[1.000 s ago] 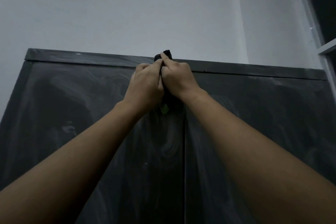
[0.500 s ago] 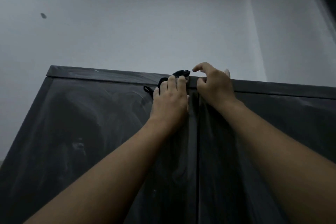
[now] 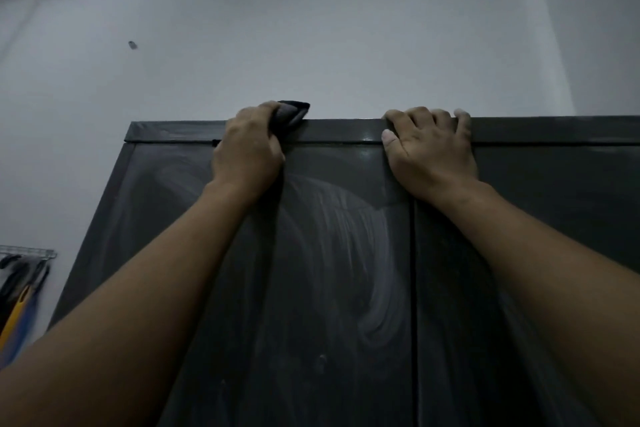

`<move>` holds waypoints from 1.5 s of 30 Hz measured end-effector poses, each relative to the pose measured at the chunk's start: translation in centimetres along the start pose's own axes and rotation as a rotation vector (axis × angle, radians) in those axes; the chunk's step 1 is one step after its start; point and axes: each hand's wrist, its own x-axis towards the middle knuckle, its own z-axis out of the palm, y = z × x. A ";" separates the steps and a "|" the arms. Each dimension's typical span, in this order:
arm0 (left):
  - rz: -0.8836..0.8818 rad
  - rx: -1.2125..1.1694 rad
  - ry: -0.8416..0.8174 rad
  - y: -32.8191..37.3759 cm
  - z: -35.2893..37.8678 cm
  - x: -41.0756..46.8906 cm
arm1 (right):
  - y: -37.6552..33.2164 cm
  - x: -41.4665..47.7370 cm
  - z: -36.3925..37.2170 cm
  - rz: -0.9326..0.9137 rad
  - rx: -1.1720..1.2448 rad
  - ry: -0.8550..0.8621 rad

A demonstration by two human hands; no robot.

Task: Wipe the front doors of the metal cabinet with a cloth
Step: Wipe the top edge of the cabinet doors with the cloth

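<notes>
A dark metal cabinet (image 3: 346, 288) fills the lower view, its two front doors meeting at a vertical seam right of centre. Pale swirled smears cover the left door (image 3: 332, 253). My left hand (image 3: 247, 152) grips a dark cloth (image 3: 292, 113) at the cabinet's top rail, left of the seam; part of the cloth sticks up above the rail. My right hand (image 3: 431, 152) hooks its fingers over the top edge of the cabinet just above the seam, with the thumb on the rail's front.
A white wall (image 3: 311, 45) rises behind the cabinet, with two small marks on it. At the far left, a wire rack (image 3: 27, 251) on the wall holds dark, yellow and blue items. A second wall meets it at the right corner.
My hands have parted: the left one slid left along the top rail with the cloth, the right one now holds the top edge. The view has shifted so the cabinet top looks lower.
</notes>
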 end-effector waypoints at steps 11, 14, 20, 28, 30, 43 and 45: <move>0.141 -0.062 0.084 3.1 2.4 -2.0 | -0.6 0.0 0.1 -0.003 -0.070 0.019; 0.181 -0.081 0.030 2.4 1.6 -1.6 | -0.9 0.2 -0.2 0.004 -0.073 -0.012; 0.058 -0.060 0.080 -0.7 0.3 -1.0 | -4.3 1.1 0.1 -0.050 -0.080 -0.107; -0.029 -0.048 0.145 -7.9 -2.4 1.4 | -10.7 2.4 2.1 -0.109 -0.057 -0.143; -0.027 -0.059 0.165 -10.2 -3.1 1.9 | -11.9 2.7 2.7 -0.103 -0.030 -0.134; -0.201 0.021 0.166 -19.4 -6.5 3.8 | -14.8 3.5 4.1 0.004 -0.018 -0.151; -0.255 0.000 0.163 -19.8 -6.8 4.2 | -14.9 3.5 4.0 0.012 -0.022 -0.170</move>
